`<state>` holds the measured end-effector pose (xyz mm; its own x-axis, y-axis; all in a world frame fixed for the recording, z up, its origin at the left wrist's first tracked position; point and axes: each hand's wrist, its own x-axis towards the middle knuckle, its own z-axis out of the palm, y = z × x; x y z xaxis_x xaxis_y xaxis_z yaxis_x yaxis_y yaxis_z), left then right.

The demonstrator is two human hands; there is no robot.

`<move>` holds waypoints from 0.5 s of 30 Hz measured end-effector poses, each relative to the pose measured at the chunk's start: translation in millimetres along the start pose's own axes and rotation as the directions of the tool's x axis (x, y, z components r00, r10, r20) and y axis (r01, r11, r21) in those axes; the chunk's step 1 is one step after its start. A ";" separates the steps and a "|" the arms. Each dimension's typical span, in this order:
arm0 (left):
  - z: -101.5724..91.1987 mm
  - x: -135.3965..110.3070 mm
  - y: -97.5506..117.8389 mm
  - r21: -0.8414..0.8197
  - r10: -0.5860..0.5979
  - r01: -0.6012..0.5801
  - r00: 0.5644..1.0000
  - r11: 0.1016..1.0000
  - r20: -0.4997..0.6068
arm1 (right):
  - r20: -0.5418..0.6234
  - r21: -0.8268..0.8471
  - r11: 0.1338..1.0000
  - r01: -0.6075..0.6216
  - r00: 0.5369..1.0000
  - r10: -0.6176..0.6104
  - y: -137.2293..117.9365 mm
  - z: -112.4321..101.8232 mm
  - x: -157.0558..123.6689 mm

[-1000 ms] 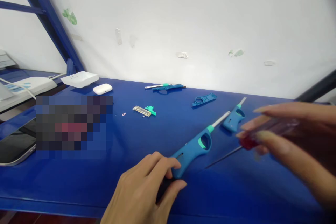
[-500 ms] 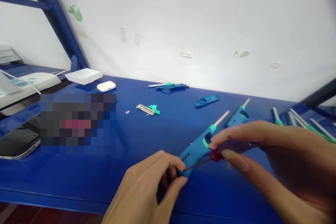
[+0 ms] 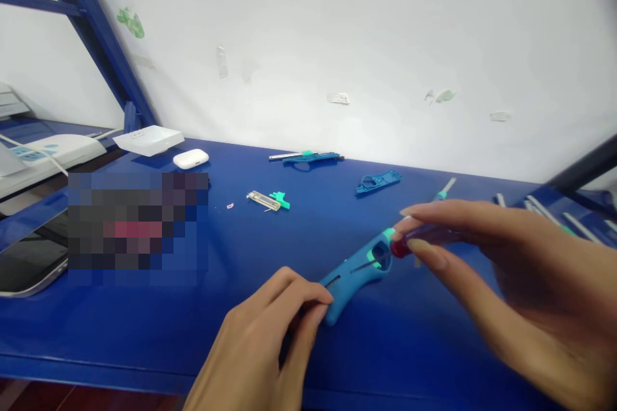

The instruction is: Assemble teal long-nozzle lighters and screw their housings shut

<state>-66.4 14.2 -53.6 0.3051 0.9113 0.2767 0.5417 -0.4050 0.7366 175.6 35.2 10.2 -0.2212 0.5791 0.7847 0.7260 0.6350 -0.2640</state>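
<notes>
Pinching screwdriver (image 3: 400, 248), right hand (image 3: 520, 289) outstretched

Left hand (image 3: 270, 340): near side of lighter (image 3: 354, 270), back turned upward, fingers curled, thumb and forefinger pinched on lighter's near end, wrist lower still, at the frame edge.

Right hand (image 3: 506, 282): right of lighter, fingers long and nearly straight, pointing left, forefinger above and thumb below, tips closed on screwdriver (image 3: 400, 248) handle at lighter's far end.
</notes>
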 end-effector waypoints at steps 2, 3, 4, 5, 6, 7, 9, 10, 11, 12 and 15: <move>0.8 0.0 -3.0 0.010 0.018 -0.019 1.000 1.000 0.005 | 0.045 -0.012 1.000 0.006 0.999 -0.006 2.7 -2.0 -0.8; 0.9 0.0 -4.3 0.020 0.028 -0.029 1.000 0.999 0.005 | 0.058 -0.017 1.000 0.009 0.998 -0.008 3.3 -2.9 -0.9; 0.9 0.0 -5.4 0.034 0.040 -0.040 0.999 0.999 0.003 | 0.064 -0.022 1.000 0.008 0.998 -0.007 3.5 -3.6 -0.8; 0.9 -0.2 -6.2 0.049 0.057 -0.056 0.998 0.997 -0.003 | 0.065 -0.023 1.000 0.012 0.998 -0.011 3.1 -4.2 -0.4; 0.9 -0.4 -6.8 0.067 0.073 -0.072 0.997 0.995 -0.008 | 0.069 -0.024 1.000 0.019 0.997 -0.018 2.5 -4.5 0.3; 1.0 -0.7 -7.2 0.085 0.091 -0.090 0.996 0.992 -0.009 | 0.076 -0.022 0.999 0.027 0.997 -0.026 1.5 -4.7 1.2; 1.7 -1.1 -7.9 0.117 0.128 -0.125 0.992 0.985 -0.017 | 0.088 -0.013 0.999 0.038 0.995 -0.036 -0.3 -4.5 3.4; 2.2 -1.2 -8.1 0.129 0.140 -0.136 0.990 0.982 -0.021 | 0.090 -0.008 0.999 0.040 0.995 -0.040 -1.1 -4.2 4.2; 2.7 -1.2 -8.3 0.138 0.148 -0.144 0.989 0.980 -0.022 | 0.094 -0.003 0.999 0.041 0.995 -0.041 -1.6 -3.9 4.8; 3.3 -1.2 -8.5 0.144 0.155 -0.150 0.988 0.978 -0.024 | 0.096 0.001 0.999 0.040 0.995 -0.040 -1.9 -3.4 5.0; 4.3 -0.9 -8.4 0.144 0.158 -0.152 0.987 0.978 -0.030 | 0.099 0.018 1.000 0.026 0.995 -0.028 -1.9 -2.1 3.0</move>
<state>-67.9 16.4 -62.8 0.3633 0.8377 0.4078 0.5960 -0.5454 0.5893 174.8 34.6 14.2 -0.3047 0.6091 0.7323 0.7083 0.6589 -0.2534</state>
